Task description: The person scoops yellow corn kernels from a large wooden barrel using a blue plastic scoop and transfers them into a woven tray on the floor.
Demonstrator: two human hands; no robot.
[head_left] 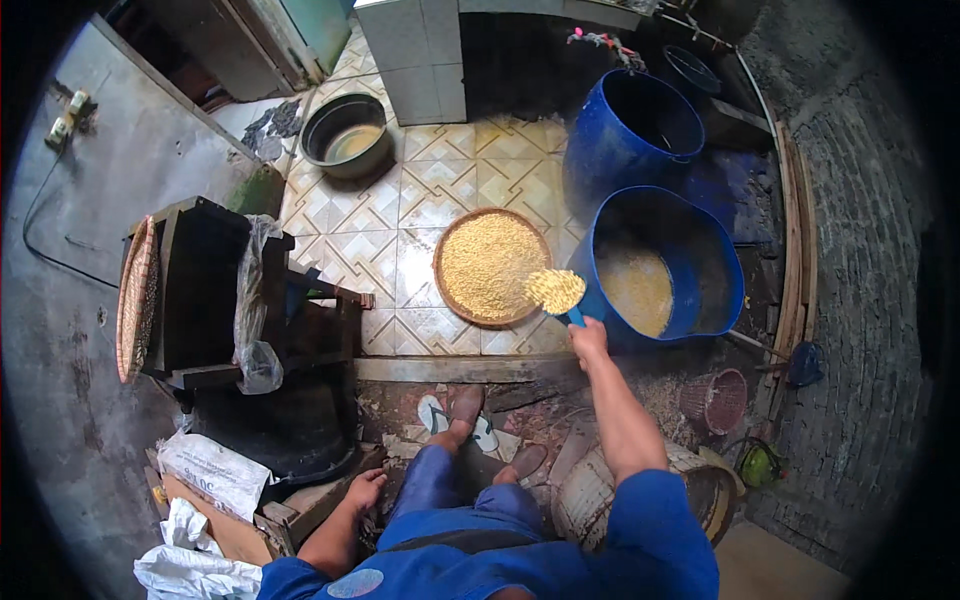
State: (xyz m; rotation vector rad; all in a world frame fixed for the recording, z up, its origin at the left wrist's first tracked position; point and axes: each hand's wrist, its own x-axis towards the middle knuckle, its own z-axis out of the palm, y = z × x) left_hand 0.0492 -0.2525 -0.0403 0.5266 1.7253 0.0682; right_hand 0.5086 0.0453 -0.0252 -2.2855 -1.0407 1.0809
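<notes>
My right hand (589,341) is closed around the blue handle of a scoop (576,317), heaped with pale yellow soybeans (556,290). The scoop hangs between a round woven tray (439,268) and a blue plastic barrel (613,317), overlapping the tray's right edge in this view. More soybeans (492,262) fill the tray, which sits on the tiled floor. Inside the barrel, cloudy liquid with yellowish matter (636,288) shows at the bottom. My left hand (366,490) hangs low by some wooden boards, empty, its fingers loosely extended; whether it touches the wood I cannot tell.
Behind the near barrel stands another blue barrel (640,120). A dark basin (347,135) holds some liquid at the back left. On the left are a dark wooden stand (205,290) and a flat woven tray (137,300). A tile step edge (460,370) crosses before my feet, near white slippers (432,413).
</notes>
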